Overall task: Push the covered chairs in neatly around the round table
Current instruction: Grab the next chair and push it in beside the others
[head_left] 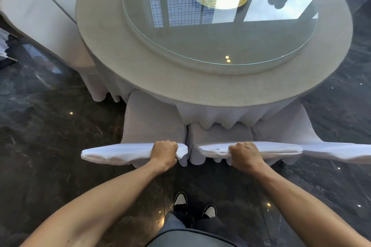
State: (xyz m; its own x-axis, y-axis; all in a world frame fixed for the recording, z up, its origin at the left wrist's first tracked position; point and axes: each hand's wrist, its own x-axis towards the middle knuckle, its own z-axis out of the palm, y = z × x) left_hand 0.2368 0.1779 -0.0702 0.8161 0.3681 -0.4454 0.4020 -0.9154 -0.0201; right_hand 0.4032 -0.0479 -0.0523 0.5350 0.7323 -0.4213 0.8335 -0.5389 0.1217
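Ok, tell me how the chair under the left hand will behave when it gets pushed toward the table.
The left chair will probably slide rather than tip, since the floor is polished stone. Its loose white cover may bunch or slip under the left hand, which grips the top of the backrest. The hanging tablecloth will likely drape over the seat as it goes in.

At the near edge of the round table, the left hand grips one white-covered chair's top, and the right hand grips its neighbour's. Both seats sit tucked under the tablecloth.
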